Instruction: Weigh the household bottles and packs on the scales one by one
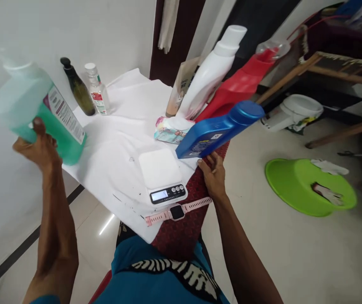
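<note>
My left hand (43, 145) is closed round the handle of a big translucent jug (69, 139) of green liquid, at the left edge of the white cloth. Whether the jug's base touches the cloth, I cannot tell. At the table's right edge, my right hand (214, 173) has its thumb and fingers apart, close by the base of a blue bottle (209, 137). A white digital scale (160, 169) with a lit display lies between my hands, its plate bare. In front of the scale is a pink-strapped smartwatch (177, 212), laid out flat.
Behind the jug stand a dark green bottle (81, 90) and a clear white-capped bottle (98, 93). A soft packet (172, 130), a tan tube (179, 90), a white bottle (208, 78) and a red bottle (238, 84) crowd the right side. A green tub (290, 188) is on the floor.
</note>
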`<state>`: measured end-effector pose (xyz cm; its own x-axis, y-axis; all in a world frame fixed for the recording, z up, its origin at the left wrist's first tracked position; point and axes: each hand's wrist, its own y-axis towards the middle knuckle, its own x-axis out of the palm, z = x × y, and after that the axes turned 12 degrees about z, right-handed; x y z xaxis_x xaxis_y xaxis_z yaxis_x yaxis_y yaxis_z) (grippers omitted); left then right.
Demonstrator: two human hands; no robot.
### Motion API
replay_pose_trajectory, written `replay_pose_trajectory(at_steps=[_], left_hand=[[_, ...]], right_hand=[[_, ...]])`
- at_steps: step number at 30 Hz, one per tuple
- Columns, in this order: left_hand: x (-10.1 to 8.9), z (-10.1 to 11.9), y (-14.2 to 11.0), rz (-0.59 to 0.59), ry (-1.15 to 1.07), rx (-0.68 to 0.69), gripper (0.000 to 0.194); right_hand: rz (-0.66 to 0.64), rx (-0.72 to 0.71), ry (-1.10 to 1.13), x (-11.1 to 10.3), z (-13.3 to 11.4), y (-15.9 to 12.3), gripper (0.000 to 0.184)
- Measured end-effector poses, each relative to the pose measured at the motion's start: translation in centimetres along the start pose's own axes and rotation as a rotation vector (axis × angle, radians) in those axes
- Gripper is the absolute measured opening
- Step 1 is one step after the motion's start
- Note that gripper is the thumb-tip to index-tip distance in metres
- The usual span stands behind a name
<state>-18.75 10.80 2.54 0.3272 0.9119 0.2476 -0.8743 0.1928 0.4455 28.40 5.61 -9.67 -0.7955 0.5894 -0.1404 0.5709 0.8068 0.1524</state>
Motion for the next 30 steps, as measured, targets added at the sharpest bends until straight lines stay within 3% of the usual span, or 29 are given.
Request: replay_pose_trajectory(at_steps=[3,6,10,14,18,24,30], left_hand=[[-4.6,3.2,-2.7,-0.019,-0.023,-0.001,0.055],[-8.4,6.8,-5.8,-0.060,-0.048,-0.089,0.062],[-10.4,11.1,-9.6,-0.089,-0.155,-0.232,0.073],[-9.4,14.3,-12.6,-0.129,-0.241,-0.328,0.079],[-6.8,15.7,-15.5,-0.285,-0.335,-0.360,0.077],[-3.1,14.3,-19.8,-0.485,-0.301,-0.324,0.075],[-0.8,12.5,-21.9,-0.561,-0.227,-0.327,0.067]], right_hand=[[-0.016,-0.021,-0.014,-0.1,0.3,0.0,0.076],[-0.027,-0.044,-0.003,-0.1,0.5,-0.1,0.076],[-0.051,-0.056,0.008,-0.3,0.8,0.0,0.075],[-0.078,-0.051,0.014,-0.4,1.2,0.2,0.078],[-0.079,-0.042,0.051,-0.4,1.6,0.3,0.084],[-0.069,-0.023,0.062,-0.5,1.8,0.2,0.088],[-0.061,-0.048,0.043,-0.8,1.6,-0.1,0.087]])
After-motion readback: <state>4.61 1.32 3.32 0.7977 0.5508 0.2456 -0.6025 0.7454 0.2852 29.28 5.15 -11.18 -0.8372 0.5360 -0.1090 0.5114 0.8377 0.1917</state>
